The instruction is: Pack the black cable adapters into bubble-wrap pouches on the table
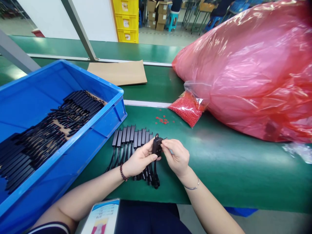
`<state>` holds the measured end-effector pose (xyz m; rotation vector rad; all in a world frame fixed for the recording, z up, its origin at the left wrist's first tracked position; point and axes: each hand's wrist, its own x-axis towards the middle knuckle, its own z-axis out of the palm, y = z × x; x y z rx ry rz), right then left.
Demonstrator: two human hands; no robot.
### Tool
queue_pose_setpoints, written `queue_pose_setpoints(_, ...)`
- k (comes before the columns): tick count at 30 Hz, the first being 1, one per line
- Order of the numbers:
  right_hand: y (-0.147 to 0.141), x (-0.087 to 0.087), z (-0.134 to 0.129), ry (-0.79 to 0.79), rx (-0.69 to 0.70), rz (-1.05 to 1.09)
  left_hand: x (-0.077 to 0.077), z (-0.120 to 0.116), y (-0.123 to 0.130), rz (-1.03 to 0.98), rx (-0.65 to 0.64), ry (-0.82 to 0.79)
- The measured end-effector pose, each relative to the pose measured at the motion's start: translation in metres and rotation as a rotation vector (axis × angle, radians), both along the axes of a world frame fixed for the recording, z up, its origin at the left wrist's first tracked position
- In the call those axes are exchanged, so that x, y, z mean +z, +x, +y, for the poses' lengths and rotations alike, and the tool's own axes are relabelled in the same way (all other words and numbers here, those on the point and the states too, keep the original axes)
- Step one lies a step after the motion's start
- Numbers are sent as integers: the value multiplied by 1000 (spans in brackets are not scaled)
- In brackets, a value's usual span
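Note:
My left hand (pixel 139 160) is closed around a black cabled device (pixel 156 148), held upright with its cable hanging down. At the device's upper right side, my right hand (pixel 175 155) pinches something thin and dark, too small to make out. A row of similar black devices (pixel 123 135) lies on the green table (pixel 226 175), partly behind my left hand. Small red rings (pixel 162 120) are scattered beyond my hands. Beside them sits a clear bag of red rings (pixel 188 109).
A blue bin (pixel 107 122) holding many black cabled devices fills the left side. A large pink plastic bag (pixel 248 71) bulges over the right. Flat cardboard (pixel 119 73) lies at the back. Crumpled clear plastic (pixel 298 151) rests at the right edge.

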<state>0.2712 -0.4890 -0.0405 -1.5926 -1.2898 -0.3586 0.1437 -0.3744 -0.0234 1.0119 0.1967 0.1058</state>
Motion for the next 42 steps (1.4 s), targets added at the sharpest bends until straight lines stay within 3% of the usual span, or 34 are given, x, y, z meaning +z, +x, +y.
queue_pose_setpoints(9,-2,3,1,-13,-45,-31,0,-1,1,-6,13,-9)
queue_pose_setpoints(20,1,-2,1,62,42,82,-3,-2,0,-26,40,137)
queue_pose_setpoints(33,-1,-2,1,41,3,29,3,-3,0,28,50,48)
queue_pose_setpoints(42,1,0,-2,33,29,14,2,-1,0,9,15,111)
